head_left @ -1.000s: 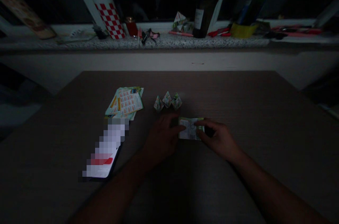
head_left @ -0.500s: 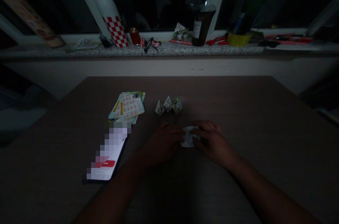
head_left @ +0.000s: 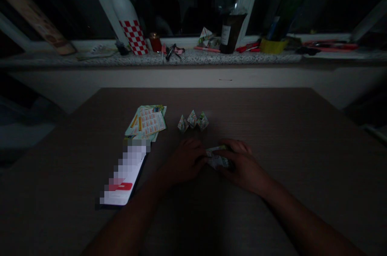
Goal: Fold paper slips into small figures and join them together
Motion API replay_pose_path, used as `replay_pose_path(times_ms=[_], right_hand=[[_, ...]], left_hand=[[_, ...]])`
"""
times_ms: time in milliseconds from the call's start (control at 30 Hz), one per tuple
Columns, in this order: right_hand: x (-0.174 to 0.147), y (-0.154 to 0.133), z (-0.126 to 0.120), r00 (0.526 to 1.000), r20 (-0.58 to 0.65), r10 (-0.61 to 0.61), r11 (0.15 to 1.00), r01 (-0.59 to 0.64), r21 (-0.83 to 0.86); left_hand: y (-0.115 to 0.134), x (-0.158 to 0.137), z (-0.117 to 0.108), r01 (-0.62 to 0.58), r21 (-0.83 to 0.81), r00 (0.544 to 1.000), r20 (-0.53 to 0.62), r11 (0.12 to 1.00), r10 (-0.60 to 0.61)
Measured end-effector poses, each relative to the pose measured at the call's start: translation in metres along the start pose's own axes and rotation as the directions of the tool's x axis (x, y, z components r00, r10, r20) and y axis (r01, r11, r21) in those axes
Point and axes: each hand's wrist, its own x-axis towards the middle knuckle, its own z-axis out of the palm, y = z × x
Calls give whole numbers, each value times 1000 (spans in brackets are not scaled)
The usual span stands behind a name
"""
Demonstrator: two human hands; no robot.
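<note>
A small piece of printed paper (head_left: 217, 161) lies on the table between my two hands. My right hand (head_left: 240, 163) grips it from the right, fingers over its top and thumb at the near edge. Bent fingers of my left hand (head_left: 188, 160) close on the paper's left edge, with the thumb pressed near the corner. Just beyond the hands stand three pointed folded-paper pieces (head_left: 192, 119) in a row. To their left is a loose stack of printed paper sheets (head_left: 149, 122). The light is dim, so the folds in the held paper are hard to make out.
A lit phone (head_left: 121, 183) lies left of my left forearm on the wooden table (head_left: 272, 115). Behind, the stone windowsill (head_left: 193, 57) bears a checkered bottle (head_left: 133, 26), a dark cup (head_left: 231, 32), a green bottle (head_left: 290, 6) in a yellow holder, and small items.
The paper has turned slightly between my hands, and its outline is now more slanted. My right fingers have shifted over it; my left hand has drawn slightly left.
</note>
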Motion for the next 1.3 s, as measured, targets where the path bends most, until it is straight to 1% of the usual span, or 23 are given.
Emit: replay_pose_path(times_ms=[100, 200, 367, 700, 833, 1067, 1300], right_hand=[[0, -2, 0, 1000, 0, 21, 1000, -21, -9], [0, -3, 0, 1000, -4, 25, 1000, -25, -6], [1, -4, -1, 999, -2, 32, 999, -32, 8], [3, -3, 3, 998, -28, 50, 999, -50, 13], [2, -3, 2, 999, -15, 50, 999, -50, 11], [2, -2, 2, 999, 0, 51, 999, -51, 17], [3, 0, 4, 998, -22, 53, 999, -53, 13]], left_hand=[[0, 2, 7, 95, 64, 995, -33, 993, -93], [3, 4, 12, 175, 93, 984, -49, 980, -172], [10, 7, 14, 245, 117, 969, -50, 963, -240], [17, 11, 9, 270, 192, 961, 2, 943, -275], [20, 13, 11, 273, 218, 961, -8, 937, -278], [19, 13, 13, 274, 212, 961, -22, 938, -275], [19, 15, 12, 281, 219, 958, 0, 934, -288]])
